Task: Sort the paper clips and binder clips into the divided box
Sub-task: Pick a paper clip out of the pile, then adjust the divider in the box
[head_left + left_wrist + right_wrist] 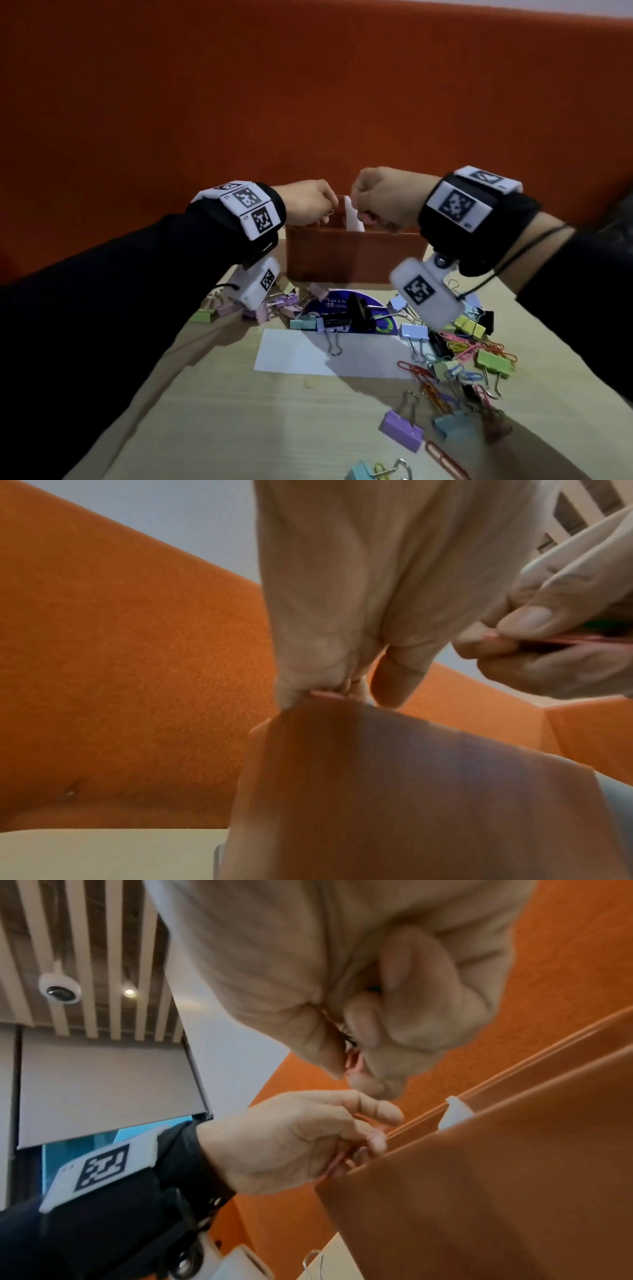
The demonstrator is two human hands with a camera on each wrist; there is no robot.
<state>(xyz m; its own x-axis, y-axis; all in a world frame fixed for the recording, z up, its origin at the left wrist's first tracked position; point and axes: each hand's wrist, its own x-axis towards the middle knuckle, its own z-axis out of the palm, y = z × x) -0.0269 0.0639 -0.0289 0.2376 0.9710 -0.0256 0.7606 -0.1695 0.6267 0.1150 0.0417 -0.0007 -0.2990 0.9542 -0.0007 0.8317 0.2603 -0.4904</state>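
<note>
Both hands were raised over the brown divided box (352, 253), which stood at the twelve o'clock end of the pale wooden table (239, 421), against an orange backdrop. The left hand (305, 202) hovered above the box's nine o'clock compartment, its fingertips pinching a pink paper clip (327, 694) just at the rim; the thumb and forefinger were closed on the wire. The right hand (383, 198) was curled over the box toward three o'clock of the white divider (352, 216), its thumb and bent fingers pressed together on something small, pink and partly dark, seen in the left wrist view as a thin pink strip (555, 639); what kind of clip it was could not be told. On the table toward six o'clock from the box lay a white sheet of paper (308, 353) and a dark blue round sticker (342, 305). Pastel binder clips (493, 361) and coloured paper clips (416, 371) were scattered mostly at four and five o'clock, with a smaller cluster of pink and purple binder clips (287, 303) at nine o'clock under the left wrist.
</note>
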